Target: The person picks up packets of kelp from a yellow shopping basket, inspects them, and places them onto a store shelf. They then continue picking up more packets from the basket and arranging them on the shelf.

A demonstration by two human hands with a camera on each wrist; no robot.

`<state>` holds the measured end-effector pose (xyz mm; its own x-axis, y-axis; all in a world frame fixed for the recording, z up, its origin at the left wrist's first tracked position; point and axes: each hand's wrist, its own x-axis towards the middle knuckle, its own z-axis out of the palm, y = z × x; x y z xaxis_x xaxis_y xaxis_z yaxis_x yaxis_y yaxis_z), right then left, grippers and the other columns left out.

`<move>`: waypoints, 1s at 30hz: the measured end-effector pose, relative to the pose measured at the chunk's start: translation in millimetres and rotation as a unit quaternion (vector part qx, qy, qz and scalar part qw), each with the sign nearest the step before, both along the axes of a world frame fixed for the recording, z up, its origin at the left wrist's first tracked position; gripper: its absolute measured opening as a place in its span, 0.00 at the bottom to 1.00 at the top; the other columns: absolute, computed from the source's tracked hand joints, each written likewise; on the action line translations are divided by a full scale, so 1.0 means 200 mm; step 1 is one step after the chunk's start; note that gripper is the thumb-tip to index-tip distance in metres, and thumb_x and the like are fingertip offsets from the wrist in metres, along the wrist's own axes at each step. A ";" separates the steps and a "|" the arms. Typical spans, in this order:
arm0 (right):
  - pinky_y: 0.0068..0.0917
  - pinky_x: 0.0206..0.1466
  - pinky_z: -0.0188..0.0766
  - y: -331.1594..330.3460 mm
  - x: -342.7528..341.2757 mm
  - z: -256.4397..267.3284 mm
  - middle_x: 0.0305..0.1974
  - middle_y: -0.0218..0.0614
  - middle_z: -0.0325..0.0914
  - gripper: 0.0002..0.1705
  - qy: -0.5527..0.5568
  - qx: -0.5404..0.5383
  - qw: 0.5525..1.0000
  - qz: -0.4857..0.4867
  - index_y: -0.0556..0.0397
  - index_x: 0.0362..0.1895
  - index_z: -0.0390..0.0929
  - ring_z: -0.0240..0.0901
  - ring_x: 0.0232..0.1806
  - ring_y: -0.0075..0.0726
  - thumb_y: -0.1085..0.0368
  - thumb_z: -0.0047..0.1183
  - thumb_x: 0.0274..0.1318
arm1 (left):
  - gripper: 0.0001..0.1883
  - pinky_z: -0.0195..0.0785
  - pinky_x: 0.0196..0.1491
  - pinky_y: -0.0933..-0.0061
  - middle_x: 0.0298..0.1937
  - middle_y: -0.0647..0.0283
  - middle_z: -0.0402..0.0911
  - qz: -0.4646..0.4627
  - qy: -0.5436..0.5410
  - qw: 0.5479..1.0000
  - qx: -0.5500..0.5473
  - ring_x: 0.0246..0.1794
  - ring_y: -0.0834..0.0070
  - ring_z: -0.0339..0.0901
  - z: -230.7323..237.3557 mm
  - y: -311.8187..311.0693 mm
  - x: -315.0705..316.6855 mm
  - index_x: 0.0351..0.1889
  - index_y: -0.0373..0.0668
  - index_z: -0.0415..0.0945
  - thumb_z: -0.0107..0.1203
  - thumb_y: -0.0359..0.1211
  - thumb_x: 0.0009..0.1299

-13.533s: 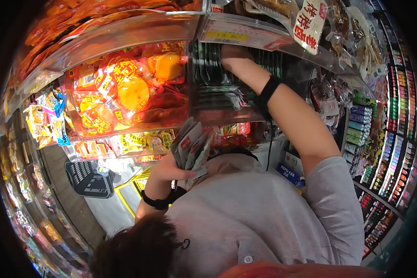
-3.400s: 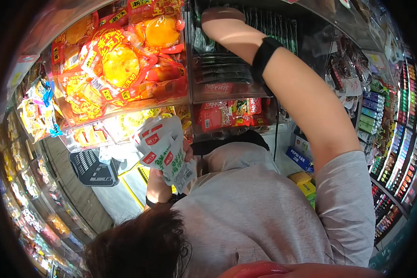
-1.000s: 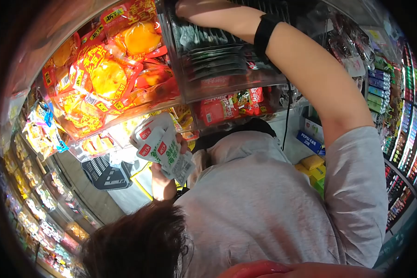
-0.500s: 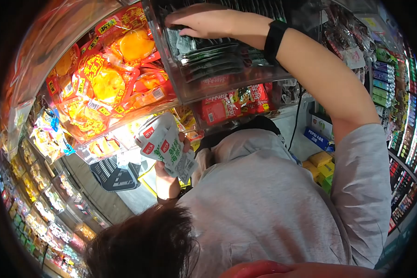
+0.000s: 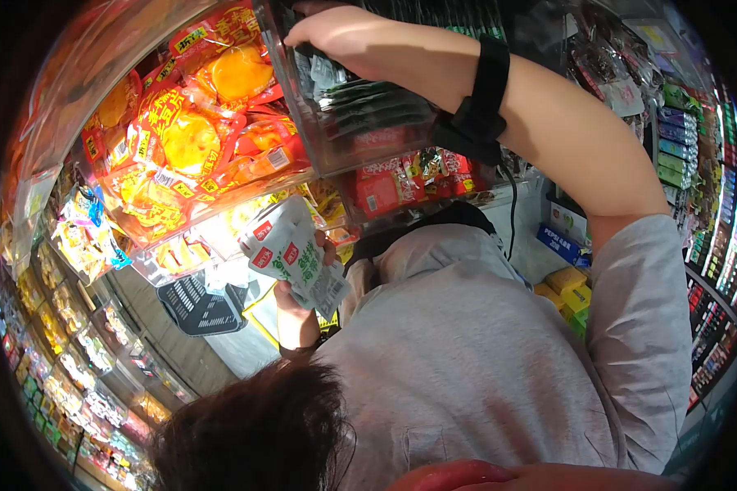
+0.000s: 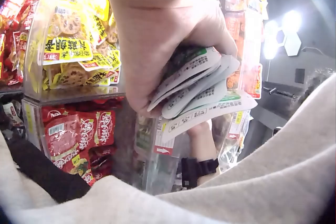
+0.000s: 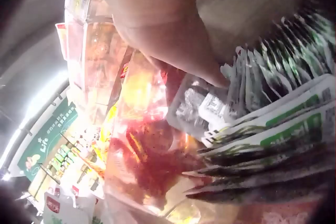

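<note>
The left hand grips a fanned stack of white-and-green packets in front of the torso. Its thumb and fingers pinch the packets' edges in the left wrist view. Over the left end of a clear bin of dark green packets is the right hand; its fingertips are hidden. From the right wrist, the hand is above a clear-and-white packet, beside upright packets and a flat stack. Whether it holds any cannot be told.
Red potato-slice packets fill the bin to the left. Red packets lie in a lower bin. A dark basket is at lower left, and yellow boxes are at the right. The bins have raised clear walls.
The right forearm has turned, its wristband device now showing, and the fingers have gone out of sight. Earlier, the left hand's packets turned so their printed faces show; lately they have hardly moved.
</note>
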<state>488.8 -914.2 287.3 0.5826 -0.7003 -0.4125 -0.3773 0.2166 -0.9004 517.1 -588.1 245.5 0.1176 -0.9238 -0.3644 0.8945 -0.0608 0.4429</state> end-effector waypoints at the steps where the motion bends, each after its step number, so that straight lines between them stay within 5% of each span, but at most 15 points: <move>1: 0.37 0.54 0.61 0.01 -0.02 0.04 0.50 0.45 0.70 0.33 -0.043 0.070 0.996 -0.021 0.59 0.56 0.62 0.64 0.52 0.42 0.58 0.54 0.45 | 0.44 0.62 0.37 0.75 0.45 0.62 0.66 0.006 0.004 1.000 0.002 0.37 0.72 0.63 0.00 0.00 -0.01 0.59 0.46 0.59 0.65 0.51 0.45; 7: 0.38 0.43 0.66 0.17 -0.05 0.19 0.46 0.45 0.71 0.36 -0.145 0.159 0.970 -0.115 0.64 0.52 0.64 0.69 0.43 0.43 0.49 0.56 0.45 | 0.42 0.63 0.37 0.75 0.44 0.62 0.64 -0.024 0.009 1.000 -0.014 0.35 0.74 0.61 0.01 -0.02 0.00 0.58 0.50 0.58 0.64 0.50 0.45; 12: 0.36 0.47 0.67 0.26 -0.05 0.24 0.50 0.49 0.69 0.51 0.137 -0.008 0.988 -0.070 0.61 0.60 0.53 0.69 0.50 0.43 0.51 0.65 0.36 | 0.44 0.63 0.37 0.76 0.46 0.61 0.65 -0.019 0.008 0.999 -0.027 0.37 0.73 0.63 0.02 0.01 0.00 0.59 0.46 0.58 0.65 0.50 0.46; 15: 0.39 0.59 0.58 0.33 -0.16 0.20 0.54 0.56 0.64 0.45 0.011 0.018 0.998 -0.057 0.59 0.63 0.50 0.61 0.58 0.45 0.61 0.60 0.43 | 0.44 0.63 0.37 0.76 0.47 0.61 0.66 -0.013 0.003 1.000 -0.025 0.39 0.72 0.64 0.02 0.03 0.00 0.59 0.45 0.58 0.66 0.50 0.46; 16: 0.39 0.53 0.64 0.28 -0.19 0.11 0.48 0.52 0.69 0.34 -0.112 0.108 0.987 -0.029 0.60 0.58 0.57 0.68 0.52 0.44 0.70 0.54 0.44 | 0.44 0.63 0.37 0.77 0.47 0.61 0.66 -0.015 0.003 1.000 -0.021 0.39 0.72 0.63 0.01 0.03 0.00 0.59 0.45 0.58 0.66 0.50 0.46; 17: 0.40 0.46 0.69 0.22 -0.23 0.04 0.45 0.46 0.73 0.26 -0.064 0.120 0.990 -0.043 0.60 0.53 0.61 0.72 0.46 0.39 0.73 0.49 0.46 | 0.44 0.62 0.37 0.77 0.46 0.61 0.66 -0.015 0.009 1.000 -0.016 0.39 0.72 0.64 0.01 0.04 0.00 0.59 0.45 0.58 0.66 0.50 0.45; 19: 0.35 0.41 0.70 0.17 -0.31 0.29 0.39 0.39 0.73 0.25 -0.037 0.155 0.981 -0.108 0.57 0.53 0.61 0.73 0.38 0.34 0.70 0.49 0.48 | 0.45 0.62 0.37 0.77 0.46 0.62 0.66 -0.011 0.020 1.000 -0.008 0.39 0.72 0.64 0.00 0.05 0.00 0.59 0.45 0.58 0.66 0.50 0.44; 21: 0.34 0.31 0.70 0.03 -0.41 0.29 0.32 0.46 0.73 0.13 -0.047 0.142 0.988 -0.044 0.64 0.40 0.70 0.72 0.35 0.40 0.74 0.44 0.48 | 0.45 0.62 0.37 0.76 0.46 0.62 0.66 -0.009 0.024 1.000 -0.012 0.40 0.71 0.64 0.00 0.06 0.01 0.59 0.45 0.58 0.67 0.49 0.44; 22: 0.29 0.25 0.68 0.07 -0.41 0.45 0.29 0.46 0.72 0.12 0.029 0.181 0.974 -0.131 0.66 0.38 0.70 0.72 0.38 0.35 0.77 0.43 0.46 | 0.45 0.62 0.37 0.76 0.46 0.62 0.66 -0.009 0.025 1.000 -0.014 0.40 0.71 0.64 0.00 0.06 0.01 0.58 0.45 0.58 0.67 0.49 0.43; 23: 0.31 0.29 0.68 0.09 -0.41 0.49 0.31 0.47 0.73 0.12 0.104 0.165 0.976 -0.093 0.64 0.37 0.72 0.72 0.39 0.38 0.74 0.42 0.47 | 0.45 0.62 0.38 0.76 0.46 0.62 0.66 -0.006 0.008 1.000 0.002 0.40 0.71 0.64 0.02 0.05 0.01 0.58 0.44 0.59 0.67 0.49 0.42; 25: 0.30 0.39 0.70 0.25 -0.51 0.53 0.35 0.35 0.70 0.27 0.038 0.055 0.997 0.049 0.53 0.56 0.58 0.71 0.33 0.31 0.67 0.48 0.49 | 0.46 0.62 0.39 0.75 0.45 0.62 0.66 0.008 -0.027 0.999 0.035 0.40 0.72 0.64 0.07 0.03 0.01 0.58 0.44 0.59 0.67 0.50 0.41; 26: 0.30 0.39 0.68 0.37 -0.52 0.55 0.37 0.37 0.68 0.30 0.013 -0.011 0.994 0.111 0.52 0.58 0.53 0.69 0.35 0.32 0.63 0.48 0.51 | 0.42 0.61 0.38 0.75 0.44 0.63 0.67 0.017 -0.066 0.997 0.024 0.38 0.73 0.64 0.10 0.01 -0.01 0.56 0.45 0.61 0.65 0.50 0.44; 30: 0.37 0.42 0.64 0.71 -0.46 0.57 0.39 0.48 0.63 0.26 -0.084 -0.190 0.949 0.236 0.62 0.52 0.55 0.67 0.40 0.46 0.60 0.47 0.53 | 0.33 0.59 0.37 0.74 0.43 0.66 0.67 0.038 -0.184 0.982 -0.020 0.35 0.74 0.64 0.14 -0.08 -0.05 0.52 0.47 0.65 0.61 0.50 0.50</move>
<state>397.6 -772.1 401.8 0.9036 -0.4248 -0.0557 -0.1951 -0.2922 -0.9362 506.4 -604.5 274.3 0.3039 -0.9197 -0.2486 0.6746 0.0235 0.7378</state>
